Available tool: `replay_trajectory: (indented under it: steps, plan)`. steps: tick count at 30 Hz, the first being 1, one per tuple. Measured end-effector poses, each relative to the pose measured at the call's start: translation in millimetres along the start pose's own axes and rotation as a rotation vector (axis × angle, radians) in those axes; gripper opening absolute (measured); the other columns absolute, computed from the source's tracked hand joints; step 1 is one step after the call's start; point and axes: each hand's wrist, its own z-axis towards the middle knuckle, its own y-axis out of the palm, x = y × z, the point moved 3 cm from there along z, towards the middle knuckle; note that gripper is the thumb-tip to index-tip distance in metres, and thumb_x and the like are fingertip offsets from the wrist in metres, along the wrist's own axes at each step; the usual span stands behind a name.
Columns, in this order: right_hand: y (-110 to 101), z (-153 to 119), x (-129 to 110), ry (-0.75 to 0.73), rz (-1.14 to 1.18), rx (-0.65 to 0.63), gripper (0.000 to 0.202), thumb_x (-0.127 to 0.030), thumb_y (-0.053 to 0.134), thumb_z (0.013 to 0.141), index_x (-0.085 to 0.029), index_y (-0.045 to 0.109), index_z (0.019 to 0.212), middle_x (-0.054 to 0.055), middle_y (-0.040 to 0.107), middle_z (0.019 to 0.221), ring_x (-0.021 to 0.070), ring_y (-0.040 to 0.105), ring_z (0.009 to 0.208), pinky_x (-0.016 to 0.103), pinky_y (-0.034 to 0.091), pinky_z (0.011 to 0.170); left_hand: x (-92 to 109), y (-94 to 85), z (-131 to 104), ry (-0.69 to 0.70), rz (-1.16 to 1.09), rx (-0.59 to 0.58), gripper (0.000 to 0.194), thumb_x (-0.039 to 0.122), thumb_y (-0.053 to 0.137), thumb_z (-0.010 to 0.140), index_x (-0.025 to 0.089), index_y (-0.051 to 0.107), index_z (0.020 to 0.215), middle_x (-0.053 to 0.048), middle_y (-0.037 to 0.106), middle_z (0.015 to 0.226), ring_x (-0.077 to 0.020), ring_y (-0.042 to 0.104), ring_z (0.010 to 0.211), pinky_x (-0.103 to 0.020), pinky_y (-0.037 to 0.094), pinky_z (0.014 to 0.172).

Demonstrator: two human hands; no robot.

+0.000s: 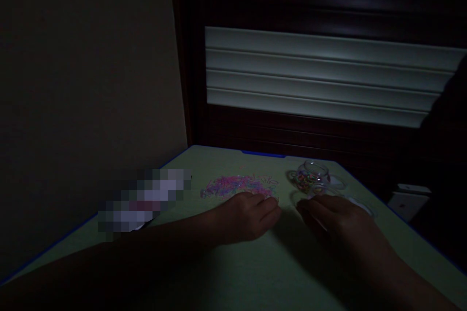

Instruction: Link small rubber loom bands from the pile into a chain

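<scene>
A loose pile of small pink and purple elastic bands (239,185) lies spread on the pale table. Just in front of its right end is my left hand (251,216), fingers curled closed; whatever may be in them is hidden. To the right, my right hand (339,218) is bent with thumb and fingertips together, and I cannot make out anything in the pinch. Beyond it stands a clear round jar (316,170) with multicoloured bands inside. A second clear container (323,188) shows partly behind my right knuckles.
Clear round lids (337,182) seem to lie right of the jar. A blurred-out oblong object (149,204) rests on the table's left side. The table (233,272) has a blue edge, with a wall to the left. A white box (408,201) sits beyond the right edge.
</scene>
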Motion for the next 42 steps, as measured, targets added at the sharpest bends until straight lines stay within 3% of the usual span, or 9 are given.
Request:
replay_trajectory:
  steps: [5, 10, 17, 34, 38, 42]
  plan:
    - [-12.3, -2.2, 12.5, 0.196, -0.229, 0.014, 0.015, -0.018, 0.049, 0.080, -0.020, 0.059, 0.090, 0.005, 0.062, 0.080, 0.0214, 0.057, 0.070, 0.031, 0.037, 0.060, -0.6, -1.7, 0.8, 0.007, -0.004, -0.015, 0.015, 0.010, 0.039, 0.086, 0.011, 0.052, 0.094, -0.005, 0.056, 0.083, -0.0126, 0.052, 0.066, -0.025, 0.043, 0.055]
    - [-18.9, -5.0, 18.2, 0.282, -0.427, -0.021, 0.015, -0.008, 0.048, 0.073, -0.019, 0.058, 0.076, 0.005, 0.061, 0.071, 0.0201, 0.056, 0.061, 0.029, 0.034, 0.052, -0.7, -2.1, -0.1, 0.028, -0.003, 0.004, 0.013, 0.011, 0.041, 0.085, 0.011, 0.053, 0.091, -0.005, 0.057, 0.085, -0.0127, 0.052, 0.067, -0.025, 0.043, 0.056]
    - [-16.6, -6.2, 19.7, 0.270, -0.493, -0.040, 0.017, -0.004, 0.046, 0.068, -0.018, 0.056, 0.068, 0.008, 0.060, 0.064, 0.0185, 0.054, 0.054, 0.029, 0.031, 0.047, -1.2, 0.3, -1.9, 0.035, 0.011, -0.020, 0.013, 0.009, 0.042, 0.084, 0.012, 0.052, 0.092, -0.005, 0.057, 0.084, -0.0128, 0.052, 0.067, -0.025, 0.043, 0.056]
    - [-13.4, -4.7, 20.5, 0.266, -0.403, -0.103, 0.021, -0.005, 0.047, 0.072, -0.016, 0.061, 0.083, 0.008, 0.064, 0.075, 0.0218, 0.059, 0.065, 0.031, 0.038, 0.054, -1.1, -2.0, 1.4, 0.016, 0.025, -0.057, 0.013, 0.008, 0.041, 0.084, 0.012, 0.051, 0.091, -0.004, 0.056, 0.082, -0.0125, 0.052, 0.067, -0.024, 0.042, 0.055]
    - [-12.1, -2.2, 17.0, 0.218, -0.366, -0.079, 0.018, -0.010, 0.048, 0.076, -0.017, 0.061, 0.086, 0.008, 0.064, 0.078, 0.0224, 0.059, 0.067, 0.032, 0.039, 0.057, -2.0, -1.3, 2.2, -0.020, 0.039, -0.067, 0.013, 0.011, 0.041, 0.085, 0.013, 0.050, 0.094, -0.004, 0.056, 0.083, -0.0132, 0.053, 0.068, -0.025, 0.043, 0.056]
    - [-5.0, 1.0, 8.3, 0.105, -0.283, -0.115, 0.014, -0.013, 0.049, 0.078, -0.020, 0.060, 0.082, 0.005, 0.064, 0.079, 0.0221, 0.059, 0.071, 0.032, 0.040, 0.061, -4.2, 4.4, 0.5, -0.100, 0.044, -0.167, 0.017, 0.011, 0.044, 0.083, 0.014, 0.049, 0.099, -0.005, 0.055, 0.085, -0.0146, 0.054, 0.069, -0.027, 0.044, 0.059]
